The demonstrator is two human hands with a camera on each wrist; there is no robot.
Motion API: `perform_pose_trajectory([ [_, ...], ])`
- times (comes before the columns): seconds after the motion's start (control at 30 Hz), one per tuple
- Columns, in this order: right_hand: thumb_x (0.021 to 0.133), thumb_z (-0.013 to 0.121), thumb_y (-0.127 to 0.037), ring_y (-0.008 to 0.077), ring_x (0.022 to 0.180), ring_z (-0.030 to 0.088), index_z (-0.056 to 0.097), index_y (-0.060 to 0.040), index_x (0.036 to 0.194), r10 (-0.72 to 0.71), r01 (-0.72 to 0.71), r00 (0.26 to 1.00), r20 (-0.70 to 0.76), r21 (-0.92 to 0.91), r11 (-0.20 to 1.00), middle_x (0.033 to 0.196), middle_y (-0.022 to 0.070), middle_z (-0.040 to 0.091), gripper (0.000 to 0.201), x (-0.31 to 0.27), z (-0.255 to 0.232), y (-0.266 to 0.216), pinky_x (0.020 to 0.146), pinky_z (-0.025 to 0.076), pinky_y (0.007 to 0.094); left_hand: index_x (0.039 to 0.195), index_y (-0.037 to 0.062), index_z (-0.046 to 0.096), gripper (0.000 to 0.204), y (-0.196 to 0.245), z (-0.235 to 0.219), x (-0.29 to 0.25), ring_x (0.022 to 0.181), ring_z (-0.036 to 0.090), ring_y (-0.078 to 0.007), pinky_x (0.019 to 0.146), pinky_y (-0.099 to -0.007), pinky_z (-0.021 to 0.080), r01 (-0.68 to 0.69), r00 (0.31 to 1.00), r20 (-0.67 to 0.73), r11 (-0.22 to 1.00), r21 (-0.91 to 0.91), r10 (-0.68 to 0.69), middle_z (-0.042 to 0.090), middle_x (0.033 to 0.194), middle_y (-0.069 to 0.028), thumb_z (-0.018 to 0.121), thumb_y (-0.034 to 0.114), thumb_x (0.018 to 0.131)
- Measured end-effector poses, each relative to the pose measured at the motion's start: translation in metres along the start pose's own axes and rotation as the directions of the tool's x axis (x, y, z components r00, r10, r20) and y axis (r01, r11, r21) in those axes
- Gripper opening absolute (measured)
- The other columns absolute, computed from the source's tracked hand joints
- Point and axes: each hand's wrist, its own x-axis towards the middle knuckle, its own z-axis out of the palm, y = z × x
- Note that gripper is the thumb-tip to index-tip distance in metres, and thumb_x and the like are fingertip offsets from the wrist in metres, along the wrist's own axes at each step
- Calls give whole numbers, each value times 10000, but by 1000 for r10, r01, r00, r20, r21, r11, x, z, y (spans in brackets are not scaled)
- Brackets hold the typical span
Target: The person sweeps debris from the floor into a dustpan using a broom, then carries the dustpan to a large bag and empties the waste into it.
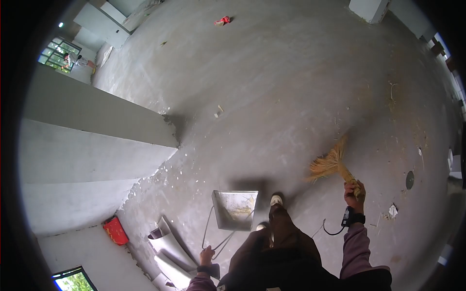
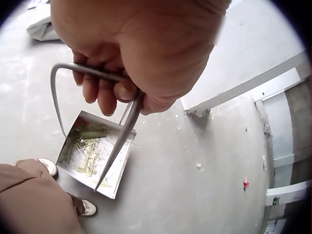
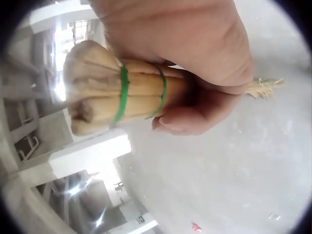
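Note:
My left hand (image 1: 207, 255) (image 2: 136, 53) grips the bent wire handle (image 2: 63, 70) of a metal dustpan (image 1: 234, 209) (image 2: 92, 156). The pan hangs low over the concrete floor beside my shoes (image 1: 275, 200) and holds straw bits and litter. My right hand (image 1: 354, 191) (image 3: 195, 63) is wrapped around the bound end of a straw hand broom (image 1: 332, 164) (image 3: 117, 95) tied with green bands. Its bristles fan out up and to the left over the floor, to the right of the pan.
A grey concrete wall (image 1: 97, 140) ends in a corner at left. Pale sheets (image 1: 167, 250) and a red box (image 1: 115, 231) lie by its base. A red scrap (image 1: 222, 21) lies far off, small debris (image 1: 392, 211) and a round floor drain (image 1: 409, 180) at right.

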Motion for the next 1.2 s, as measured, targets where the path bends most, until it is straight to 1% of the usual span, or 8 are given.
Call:
perform_pose_trajectory([
  [0.13, 800, 578, -224, 147, 616, 558, 522, -14, 852, 60, -60, 998, -5, -137, 989, 739, 52, 559, 223, 9, 16, 32, 540, 476, 255, 699, 28, 537, 270, 9, -5, -6, 537, 525, -163, 544, -286, 454, -34, 999, -42, 999, -37, 32, 567, 625, -82, 552, 270, 819],
  [0.23, 795, 575, -229, 148, 606, 565, 540, -34, 788, 82, -115, 987, -138, -251, 961, 701, 42, 568, 198, 25, 33, 84, 545, 483, 265, 726, 7, 545, 287, 31, -6, 2, 550, 530, -153, 553, -280, 457, -16, 997, -78, 993, -121, 6, 574, 646, -82, 557, 279, 818],
  [0.33, 799, 574, -230, 140, 629, 560, 521, -30, 882, 254, -281, 959, -124, -324, 903, 751, 19, 556, 223, 31, 37, 113, 567, 486, 273, 752, -22, 578, 318, 35, -11, 10, 584, 551, -142, 571, -264, 454, 7, 996, -83, 990, -138, -19, 600, 670, -91, 563, 290, 812],
  [0.63, 804, 577, -215, 123, 661, 522, 473, 13, 990, 592, -601, 792, -146, -351, 718, 770, 16, 516, 312, 78, 98, 230, 564, 439, 247, 746, 0, 579, 358, 45, -11, 31, 548, 553, -145, 529, -257, 447, 94, 989, -99, 987, -132, -108, 599, 654, -84, 569, 350, 820],
  [0.67, 795, 585, -208, 124, 673, 517, 471, 15, 996, 635, -642, 757, -154, -352, 681, 777, 28, 512, 321, 90, 97, 245, 571, 432, 254, 696, 47, 524, 333, 45, -10, 35, 523, 531, -153, 495, -270, 443, 93, 991, -78, 981, -173, -108, 557, 621, -71, 554, 350, 830],
  [0.9, 796, 573, -176, 129, 632, 502, 470, -19, 929, 791, -813, 528, -309, -454, 365, 745, 36, 496, 230, 143, 120, 384, 527, 407, 251, 674, 38, 513, 336, 45, -18, 46, 522, 513, -145, 494, -261, 421, 190, 979, -31, 952, -238, -203, 548, 620, -72, 541, 332, 835],
  [1.0, 784, 573, -163, 127, 601, 497, 461, -36, 865, 854, -840, 437, -282, -469, 275, 697, 28, 484, 188, 180, 117, 442, 485, 401, 251, 670, 34, 513, 328, 38, -24, 45, 521, 506, -146, 497, -262, 418, 190, 978, -32, 952, -239, -204, 552, 628, -81, 542, 316, 836],
  [1.2, 750, 574, -147, 163, 585, 513, 428, -82, 785, 856, -853, 413, -310, -461, 244, 661, 67, 509, 164, 236, 144, 565, 426, 369, 254, 775, -65, 595, 388, 44, -26, 38, 643, 595, -181, 595, -273, 472, 210, 968, -88, 951, -228, -235, 628, 722, -129, 553, 318, 811],
])
